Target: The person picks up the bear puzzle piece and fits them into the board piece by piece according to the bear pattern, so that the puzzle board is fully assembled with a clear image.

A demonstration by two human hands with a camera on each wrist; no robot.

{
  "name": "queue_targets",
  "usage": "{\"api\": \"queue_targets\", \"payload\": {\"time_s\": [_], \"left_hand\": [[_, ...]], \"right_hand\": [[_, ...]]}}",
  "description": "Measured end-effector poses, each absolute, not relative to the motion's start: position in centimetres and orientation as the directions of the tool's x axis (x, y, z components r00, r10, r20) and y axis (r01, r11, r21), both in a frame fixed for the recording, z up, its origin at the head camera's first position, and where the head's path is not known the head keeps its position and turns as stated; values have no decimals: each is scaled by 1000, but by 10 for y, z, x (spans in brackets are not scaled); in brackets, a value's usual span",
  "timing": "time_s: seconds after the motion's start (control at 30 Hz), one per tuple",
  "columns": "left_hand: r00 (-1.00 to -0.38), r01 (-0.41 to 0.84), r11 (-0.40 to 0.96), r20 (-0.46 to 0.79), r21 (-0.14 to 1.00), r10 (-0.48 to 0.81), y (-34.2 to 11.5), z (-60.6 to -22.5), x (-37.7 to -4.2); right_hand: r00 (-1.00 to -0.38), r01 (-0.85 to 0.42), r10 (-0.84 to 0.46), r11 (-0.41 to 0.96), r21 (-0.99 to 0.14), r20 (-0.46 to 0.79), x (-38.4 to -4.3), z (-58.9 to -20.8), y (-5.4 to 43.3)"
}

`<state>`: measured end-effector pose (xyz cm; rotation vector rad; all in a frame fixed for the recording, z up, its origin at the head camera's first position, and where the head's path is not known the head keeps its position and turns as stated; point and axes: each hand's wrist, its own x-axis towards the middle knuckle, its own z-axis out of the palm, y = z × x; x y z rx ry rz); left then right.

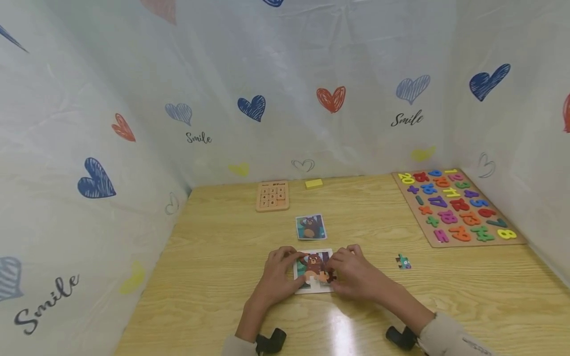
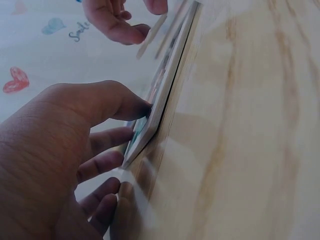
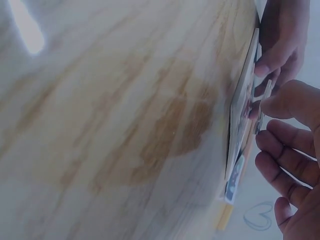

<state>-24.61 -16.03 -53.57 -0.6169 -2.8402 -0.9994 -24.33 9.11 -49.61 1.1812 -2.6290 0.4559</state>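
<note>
A small bear jigsaw in a white-edged tray (image 1: 313, 290) lies on the table in front of me. My left hand (image 1: 279, 275) holds the tray at its left side, thumb at the near part and fingers toward the far corner. Over the right side of the tray, my right hand (image 1: 356, 274) pinches a thin jigsaw piece (image 3: 263, 107) between thumb and fingers, tilted above the tray in the right wrist view. A pale gap shows in the picture's lower middle. Just beyond the tray lies a matching bear picture card (image 1: 311, 227).
A loose teal jigsaw piece (image 1: 403, 262) lies to the right. Farther back are a wooden number slide puzzle (image 1: 272, 196) and a yellow block (image 1: 313, 184). A board of coloured numbers (image 1: 458, 207) lies at the back right, near the heart-printed curtain (image 1: 289, 133).
</note>
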Motion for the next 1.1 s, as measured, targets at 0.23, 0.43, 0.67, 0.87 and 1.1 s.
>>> {"api": "queue_targets", "payload": {"time_s": [0.23,0.43,0.67,0.87,1.1], "left_hand": [[-916,395,701,197,594,349,-160,-537,-247],[-912,406,693,212,596,352,-161,-537,-247],[-908,415,696,220,586,356,-161,-537,-247],[-912,406,698,208,590,354,-160,-536,-246],[-914,400,701,199,590,354,-161,-535,-246]], "right_hand": [[-647,-760,-698,623,-184,307,-245,-498,86],[-614,-786,-712,593,-177,340,-246,-501,81],[-613,-787,-715,590,-179,337,-247,-504,75],[-630,-774,-719,608,-175,293,-246,-505,72],[-631,-774,-724,613,-162,278,-246,-505,69]]}}
